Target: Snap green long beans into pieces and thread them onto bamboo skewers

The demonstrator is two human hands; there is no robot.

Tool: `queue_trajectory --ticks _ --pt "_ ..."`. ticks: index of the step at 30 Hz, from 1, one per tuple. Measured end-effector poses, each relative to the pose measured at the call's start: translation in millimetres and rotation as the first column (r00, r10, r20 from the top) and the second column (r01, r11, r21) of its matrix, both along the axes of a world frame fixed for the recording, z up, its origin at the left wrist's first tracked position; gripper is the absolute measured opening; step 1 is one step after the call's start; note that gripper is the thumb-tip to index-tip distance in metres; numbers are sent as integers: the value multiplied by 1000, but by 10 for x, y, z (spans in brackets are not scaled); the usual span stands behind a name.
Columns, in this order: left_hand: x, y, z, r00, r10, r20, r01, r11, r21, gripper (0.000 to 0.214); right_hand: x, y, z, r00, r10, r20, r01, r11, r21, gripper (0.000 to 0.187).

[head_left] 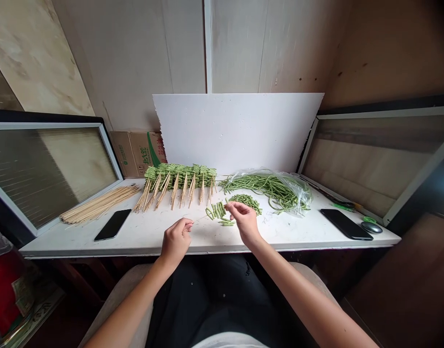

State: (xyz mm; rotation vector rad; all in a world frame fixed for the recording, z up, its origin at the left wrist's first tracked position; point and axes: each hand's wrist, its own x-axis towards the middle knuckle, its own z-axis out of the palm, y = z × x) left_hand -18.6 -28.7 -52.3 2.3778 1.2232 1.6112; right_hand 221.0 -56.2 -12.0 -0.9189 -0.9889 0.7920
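My left hand is closed in a pinch on the near end of a thin bamboo skewer that lies low over the white table. Several short green bean pieces are threaded on the skewer's far end. My right hand pinches those pieces at their right side. A few loose cut pieces lie just below them, and a small heap of cut beans lies behind my right hand.
A row of finished bean skewers lies at the back centre, bare skewers at the left. Long beans in a clear bag lie at the right. Two black phones and a cardboard box are also there.
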Motion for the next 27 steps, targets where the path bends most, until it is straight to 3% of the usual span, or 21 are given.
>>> queue_trajectory --ticks 4,10,13,16,18,23,27 --pt "30 -33 33 1000 -4 8 4 1000 -5 27 -65 18 -69 998 26 -65 -30 998 -59 30" --pt "9 -28 132 1000 6 12 -6 1000 -15 25 71 108 -65 994 76 -80 -78 997 -12 28" --pt "-13 5 134 999 12 29 -11 999 -40 24 236 148 -55 989 71 131 -67 997 -37 32" --pt "-33 37 112 999 24 42 -21 997 -79 23 387 194 -132 848 14 529 -13 1000 -5 26" --pt "-42 52 94 999 31 38 -28 995 -98 23 449 230 -234 728 -58 684 24 998 59 19" --pt "-48 68 66 999 32 27 -29 992 -124 22 472 286 -446 567 -116 815 78 993 87 15" --pt "-44 74 56 999 27 23 -24 991 -131 23 444 279 -440 364 -99 926 168 985 40 13"
